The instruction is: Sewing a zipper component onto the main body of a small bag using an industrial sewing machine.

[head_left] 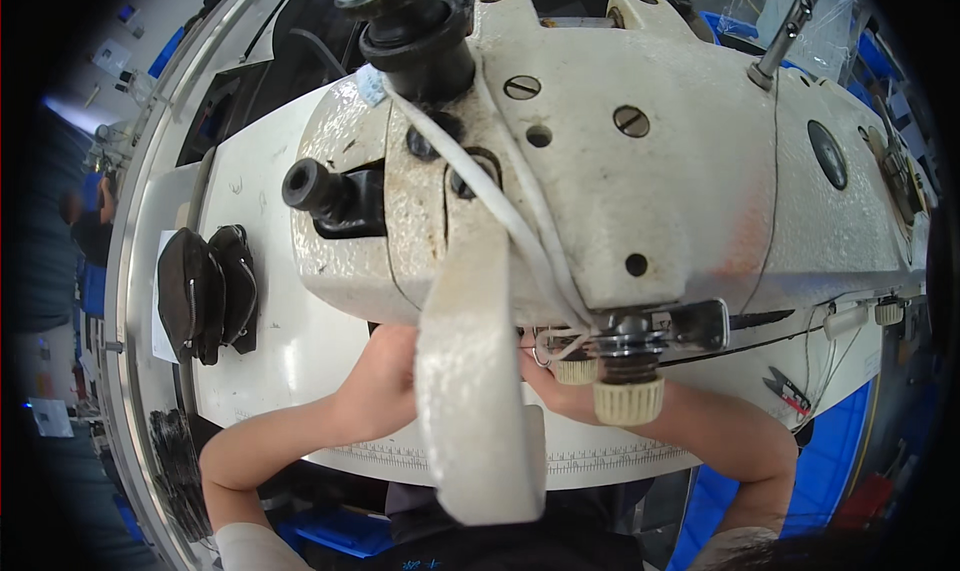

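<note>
A cream industrial sewing machine [690,171] fills the middle of the view, with white cord looped down to a tension dial [628,401]. My left hand [388,363] is under the machine head, left of a broad cream lever [465,391]; its fingers are hidden behind that. My right hand [540,376] is on the other side of the lever, beneath the dial, mostly covered too. What either hand holds or touches, if anything, cannot be seen. A thin dark strand runs rightward from under the head. Red-handled thread snips [785,391] lie to the right of my right forearm.
Dark sewn pieces [205,291] rest on the white table [270,391] at the left, beside a metal rail. A bundle of black strips [175,471] hangs at lower left. Blue bins [820,471] stand below right. Another person [90,221] is at work at far left.
</note>
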Action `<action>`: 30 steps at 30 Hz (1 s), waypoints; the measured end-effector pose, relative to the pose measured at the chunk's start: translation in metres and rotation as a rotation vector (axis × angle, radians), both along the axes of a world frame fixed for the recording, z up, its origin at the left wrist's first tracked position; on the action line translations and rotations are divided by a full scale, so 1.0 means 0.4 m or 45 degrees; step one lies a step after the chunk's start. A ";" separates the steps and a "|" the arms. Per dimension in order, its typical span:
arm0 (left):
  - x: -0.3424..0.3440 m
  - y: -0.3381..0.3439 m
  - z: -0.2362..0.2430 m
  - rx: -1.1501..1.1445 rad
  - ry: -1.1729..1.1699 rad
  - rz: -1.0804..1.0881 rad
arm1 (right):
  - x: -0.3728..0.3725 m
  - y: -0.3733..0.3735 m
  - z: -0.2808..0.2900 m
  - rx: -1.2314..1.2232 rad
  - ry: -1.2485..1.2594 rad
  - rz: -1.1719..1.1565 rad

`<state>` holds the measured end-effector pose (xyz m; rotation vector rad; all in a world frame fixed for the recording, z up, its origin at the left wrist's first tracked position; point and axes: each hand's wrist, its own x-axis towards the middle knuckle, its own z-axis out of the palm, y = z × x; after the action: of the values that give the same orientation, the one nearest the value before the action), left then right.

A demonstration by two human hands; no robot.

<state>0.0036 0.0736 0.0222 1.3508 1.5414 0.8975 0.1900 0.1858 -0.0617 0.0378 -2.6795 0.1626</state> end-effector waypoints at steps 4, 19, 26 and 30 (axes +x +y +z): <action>-0.001 -0.008 -0.095 0.257 0.572 -0.219 | 0.015 -0.031 -0.029 0.113 0.027 0.052; 0.027 0.014 -0.080 0.761 0.876 -0.137 | 0.020 -0.031 0.015 0.095 -0.064 0.068; 0.004 0.027 -0.105 0.627 0.735 -0.225 | 0.030 -0.041 -0.026 0.032 -0.129 0.047; 0.001 0.049 -0.099 0.526 0.747 -0.210 | 0.036 -0.022 -0.036 0.076 -0.181 0.046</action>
<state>0.0040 0.0931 -0.0174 2.1506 1.6861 0.7781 0.2043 0.1772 -0.0759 0.0969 -2.8261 0.0999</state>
